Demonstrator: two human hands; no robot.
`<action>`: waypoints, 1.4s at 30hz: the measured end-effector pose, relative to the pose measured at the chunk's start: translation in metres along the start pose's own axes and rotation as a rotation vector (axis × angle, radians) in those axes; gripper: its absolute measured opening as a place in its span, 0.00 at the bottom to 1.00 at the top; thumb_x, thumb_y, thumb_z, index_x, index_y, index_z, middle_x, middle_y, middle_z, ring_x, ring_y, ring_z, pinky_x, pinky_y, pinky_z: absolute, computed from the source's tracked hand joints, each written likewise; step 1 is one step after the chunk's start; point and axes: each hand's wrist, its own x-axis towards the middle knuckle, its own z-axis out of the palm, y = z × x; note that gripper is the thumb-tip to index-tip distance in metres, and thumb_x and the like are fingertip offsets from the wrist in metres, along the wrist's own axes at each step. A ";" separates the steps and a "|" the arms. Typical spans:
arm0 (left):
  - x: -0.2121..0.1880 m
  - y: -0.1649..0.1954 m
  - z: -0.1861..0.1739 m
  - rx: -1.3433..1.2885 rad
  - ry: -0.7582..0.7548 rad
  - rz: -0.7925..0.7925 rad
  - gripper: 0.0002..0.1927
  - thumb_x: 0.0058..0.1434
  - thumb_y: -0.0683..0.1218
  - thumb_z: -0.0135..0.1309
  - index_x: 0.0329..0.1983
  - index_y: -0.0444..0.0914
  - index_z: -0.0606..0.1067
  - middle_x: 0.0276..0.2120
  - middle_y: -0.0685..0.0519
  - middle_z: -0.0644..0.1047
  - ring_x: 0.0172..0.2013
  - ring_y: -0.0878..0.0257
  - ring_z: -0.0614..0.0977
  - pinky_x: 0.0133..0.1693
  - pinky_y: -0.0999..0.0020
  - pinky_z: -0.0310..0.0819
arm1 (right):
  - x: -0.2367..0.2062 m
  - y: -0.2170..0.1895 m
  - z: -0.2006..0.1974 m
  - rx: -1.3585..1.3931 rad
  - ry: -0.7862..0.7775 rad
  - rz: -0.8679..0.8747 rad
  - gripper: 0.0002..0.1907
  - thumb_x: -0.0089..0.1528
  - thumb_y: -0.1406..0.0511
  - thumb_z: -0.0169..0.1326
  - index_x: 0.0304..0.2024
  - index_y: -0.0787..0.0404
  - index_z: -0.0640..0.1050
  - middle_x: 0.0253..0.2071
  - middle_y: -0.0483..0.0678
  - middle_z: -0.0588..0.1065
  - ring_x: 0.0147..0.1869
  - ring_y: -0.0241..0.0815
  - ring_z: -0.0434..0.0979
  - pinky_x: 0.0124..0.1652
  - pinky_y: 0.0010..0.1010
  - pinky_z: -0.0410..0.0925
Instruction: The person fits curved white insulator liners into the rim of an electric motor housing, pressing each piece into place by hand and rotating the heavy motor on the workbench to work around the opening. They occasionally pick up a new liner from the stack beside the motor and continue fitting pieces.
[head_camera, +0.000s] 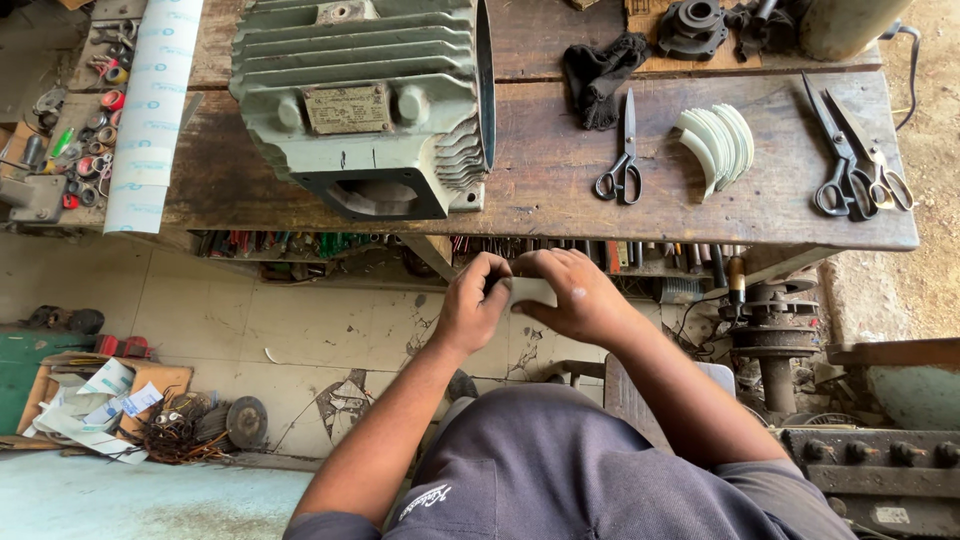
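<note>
My left hand (472, 303) and my right hand (577, 295) meet in front of the wooden workbench (560, 190), both pinching one small white strip of sheet material (530, 291) between fingers and thumbs. Most of the strip is hidden by my fingers. On the bench beyond, a stack of curved white strips (718, 145) lies beside a pair of black-handled scissors (623, 160). A large grey-green finned motor housing (365, 100) stands on the bench to the left, above my left hand.
Two larger shears (855, 160) lie at the bench's right end. A black cloth (600, 75) and a dark metal part (692, 28) sit further back. A white roll of sheet (152, 110) and small tools lie left. A machine stands right, scrap wire lies on the floor left.
</note>
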 end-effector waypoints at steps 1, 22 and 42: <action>0.000 0.001 0.000 0.019 0.012 0.015 0.05 0.65 0.37 0.52 0.43 0.34 0.71 0.33 0.53 0.76 0.36 0.67 0.77 0.39 0.68 0.73 | 0.000 -0.001 0.000 -0.062 -0.016 0.017 0.27 0.51 0.63 0.68 0.50 0.62 0.74 0.44 0.53 0.79 0.50 0.56 0.79 0.47 0.44 0.69; 0.003 -0.049 0.002 -0.335 -0.031 -0.296 0.04 0.66 0.35 0.51 0.43 0.35 0.72 0.33 0.57 0.74 0.30 0.71 0.76 0.33 0.74 0.74 | -0.001 0.016 0.025 -0.378 0.024 -0.081 0.27 0.53 0.60 0.65 0.52 0.64 0.75 0.41 0.51 0.75 0.44 0.50 0.74 0.42 0.41 0.66; -0.002 -0.109 -0.057 -0.590 -0.110 -0.309 0.04 0.67 0.36 0.52 0.43 0.36 0.72 0.35 0.56 0.75 0.33 0.69 0.77 0.36 0.71 0.77 | 0.048 -0.010 0.080 -0.484 -0.038 -0.005 0.28 0.50 0.60 0.64 0.52 0.63 0.75 0.43 0.51 0.75 0.46 0.51 0.74 0.44 0.42 0.66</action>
